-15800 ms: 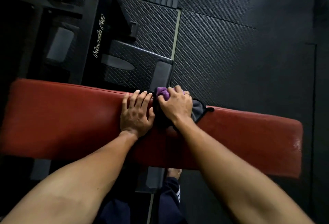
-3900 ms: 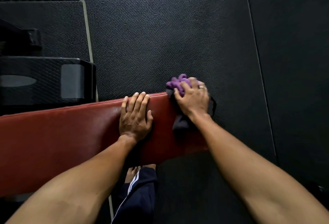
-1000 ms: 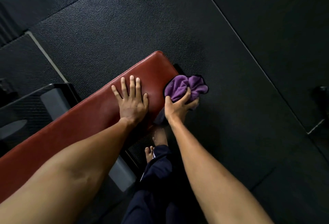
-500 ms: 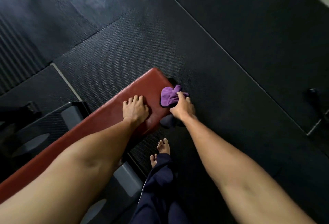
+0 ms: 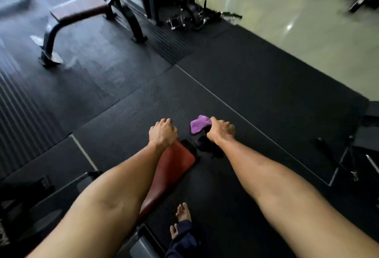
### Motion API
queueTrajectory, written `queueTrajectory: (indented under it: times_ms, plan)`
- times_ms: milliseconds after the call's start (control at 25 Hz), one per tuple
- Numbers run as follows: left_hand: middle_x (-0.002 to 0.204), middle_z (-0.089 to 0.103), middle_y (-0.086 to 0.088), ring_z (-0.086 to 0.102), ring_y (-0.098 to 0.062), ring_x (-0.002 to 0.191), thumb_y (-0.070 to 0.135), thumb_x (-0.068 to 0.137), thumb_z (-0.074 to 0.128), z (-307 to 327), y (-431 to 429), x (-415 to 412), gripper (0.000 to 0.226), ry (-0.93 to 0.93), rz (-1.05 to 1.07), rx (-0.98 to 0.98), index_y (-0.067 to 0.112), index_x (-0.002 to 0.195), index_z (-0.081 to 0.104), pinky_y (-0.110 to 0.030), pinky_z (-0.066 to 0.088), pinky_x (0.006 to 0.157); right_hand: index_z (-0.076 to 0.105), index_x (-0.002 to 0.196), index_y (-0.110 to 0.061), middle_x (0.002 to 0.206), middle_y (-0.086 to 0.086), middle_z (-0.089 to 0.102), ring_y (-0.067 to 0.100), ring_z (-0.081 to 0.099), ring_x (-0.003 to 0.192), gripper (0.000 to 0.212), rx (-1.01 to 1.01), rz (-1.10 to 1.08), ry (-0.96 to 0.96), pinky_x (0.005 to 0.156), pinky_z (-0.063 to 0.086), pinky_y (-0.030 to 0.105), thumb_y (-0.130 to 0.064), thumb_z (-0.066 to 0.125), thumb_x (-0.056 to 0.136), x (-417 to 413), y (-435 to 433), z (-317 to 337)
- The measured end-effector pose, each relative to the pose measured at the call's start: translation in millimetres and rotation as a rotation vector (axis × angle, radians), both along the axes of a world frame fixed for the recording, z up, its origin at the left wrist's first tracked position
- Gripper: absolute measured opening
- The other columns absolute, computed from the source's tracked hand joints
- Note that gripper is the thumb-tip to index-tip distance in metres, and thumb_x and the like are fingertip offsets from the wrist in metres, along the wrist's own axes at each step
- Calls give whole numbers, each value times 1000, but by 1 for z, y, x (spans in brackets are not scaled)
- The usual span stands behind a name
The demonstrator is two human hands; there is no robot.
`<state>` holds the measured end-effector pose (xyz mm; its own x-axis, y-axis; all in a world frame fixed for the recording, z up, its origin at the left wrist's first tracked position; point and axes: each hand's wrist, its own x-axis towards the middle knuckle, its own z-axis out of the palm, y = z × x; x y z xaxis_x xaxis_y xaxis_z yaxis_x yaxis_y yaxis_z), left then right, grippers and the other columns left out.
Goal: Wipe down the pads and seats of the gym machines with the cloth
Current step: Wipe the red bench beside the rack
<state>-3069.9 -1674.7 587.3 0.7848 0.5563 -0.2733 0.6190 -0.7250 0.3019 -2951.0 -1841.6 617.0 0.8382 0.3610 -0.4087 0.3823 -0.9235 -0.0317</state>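
The red bench pad (image 5: 171, 167) runs from bottom left to its end near the middle of the view. My left hand (image 5: 162, 133) is above that end with its fingers curled under, holding nothing. My right hand (image 5: 220, 131) grips the purple and dark cloth (image 5: 199, 126) just past the bench's end, off the pad. The cloth's dark part hangs below my right wrist.
Another bench with a brown pad (image 5: 79, 8) stands at the far left on black rubber mats (image 5: 246, 85). A machine frame and loose cable handles (image 5: 184, 19) lie beyond it. Pale tiled floor (image 5: 307, 21) is at the far right. A metal frame (image 5: 352, 155) sits at the right edge. A bare foot (image 5: 183, 214) stands beside the bench.
The view has tilted up toward the room. My left hand has lifted off the pad and curled. My right hand has carried the cloth off the bench's end.
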Motion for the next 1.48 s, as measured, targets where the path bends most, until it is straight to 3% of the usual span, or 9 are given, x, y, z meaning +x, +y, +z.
queueTrajectory:
  times_ms: [200,480,600,720,840,960,1160,1320,1480]
  plan:
    - [135,55,-9,54,-32,122,34,98,42,76,21,55,40,-90,-18,54,16,130,58,-46,43,99,47,139,-16,130,8,64,28,61,122,55,-29,93,-177,94,47,36,-28,63,88,44,16,77]
    - [140,54,-6,53,-29,125,34,97,41,152,47,122,40,-222,27,97,17,129,57,-43,42,100,61,125,-18,120,5,67,26,64,113,38,-67,188,-383,78,44,34,-34,62,91,118,51,178]
    - [141,54,-6,52,-29,127,34,98,41,184,59,138,40,-264,42,118,18,130,57,-42,42,101,64,124,-20,122,5,68,25,64,115,36,-58,216,-460,83,47,33,-34,61,92,143,62,209]
    - [140,54,-7,52,-29,127,34,96,42,206,73,152,41,-290,75,166,18,131,56,-42,41,101,68,119,-21,116,2,69,24,64,112,33,-31,247,-518,78,43,32,-36,61,91,171,78,230]
    - [137,56,-8,53,-30,125,33,97,42,226,81,174,38,-293,114,218,17,127,57,-43,41,100,65,125,-20,129,3,63,27,50,127,44,55,271,-553,94,41,38,-43,62,88,207,86,232]
    - [138,55,-8,52,-30,127,34,97,40,235,87,202,40,-301,159,250,19,130,58,-42,41,101,55,135,-16,137,4,57,29,45,132,58,171,319,-540,105,37,42,-45,64,86,252,90,234]
    - [146,50,-7,51,-29,130,36,97,45,235,87,272,45,-258,255,295,23,140,52,-43,42,104,51,132,-12,132,8,51,35,57,121,52,435,440,-354,93,48,40,-29,66,85,345,99,230]
    - [148,49,-5,49,-26,132,37,98,47,234,77,317,46,-280,338,286,23,142,51,-41,40,106,43,141,-13,137,11,52,40,59,119,60,484,542,-244,90,48,42,-33,65,89,392,107,230]
    - [148,51,-5,52,-26,130,39,99,47,230,90,347,47,-224,389,298,23,142,50,-42,42,106,42,134,-13,131,14,59,38,62,116,52,473,610,-207,87,49,41,-35,62,92,426,135,228]
